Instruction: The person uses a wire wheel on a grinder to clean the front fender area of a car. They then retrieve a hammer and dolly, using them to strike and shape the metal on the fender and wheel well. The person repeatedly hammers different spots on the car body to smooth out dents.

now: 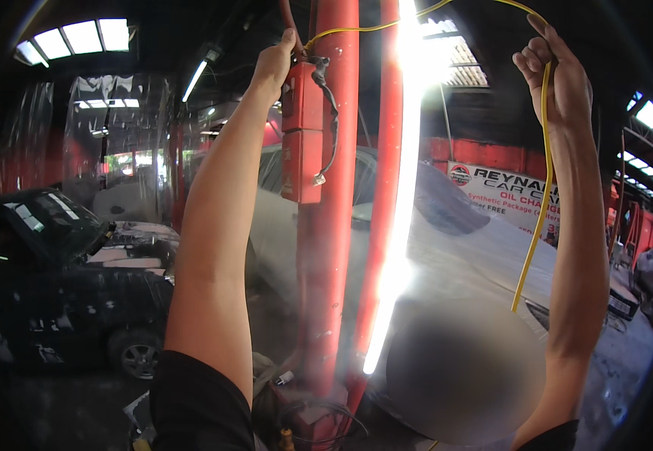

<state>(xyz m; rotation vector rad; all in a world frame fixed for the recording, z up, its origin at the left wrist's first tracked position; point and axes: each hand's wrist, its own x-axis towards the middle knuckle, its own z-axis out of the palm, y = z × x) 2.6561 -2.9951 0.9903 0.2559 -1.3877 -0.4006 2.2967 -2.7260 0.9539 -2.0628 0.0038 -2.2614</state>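
Some open room separates right hand (565, 84) from red posts (339, 188).

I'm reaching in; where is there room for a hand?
Most open: between the light strip and the yellow cable at the right hand, depth unclear. Crowded: the red box, hemmed by the left hand, dark wire and red post.

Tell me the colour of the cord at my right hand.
The cord is yellow, clearest in the head view.
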